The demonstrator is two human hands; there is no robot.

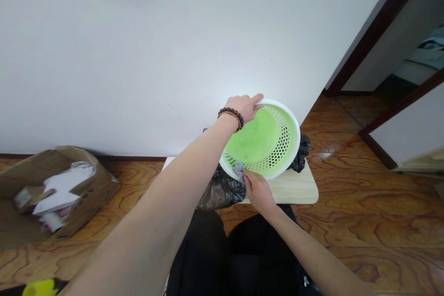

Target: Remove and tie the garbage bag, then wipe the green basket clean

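A round green plastic basket (258, 136) with a white rim and perforated sides is tilted above a small light-wood table (294, 187). My left hand (244, 107), with a beaded bracelet at the wrist, grips the far left part of the rim, fingers closed over it. At the near edge, my right hand (256, 187) pinches a small greyish cloth (239, 169) against the rim and inner wall. A black plastic bag (222, 189) lies beneath the basket, partly hidden by it and by my left arm.
An open cardboard box (104, 185) with paper and packaging inside stands on the wooden floor (364, 222) at the left. A white wall (138, 55) rises directly behind the table. On the right is a dark-framed doorway (374, 23). Something yellow (40, 287) shows at bottom left.
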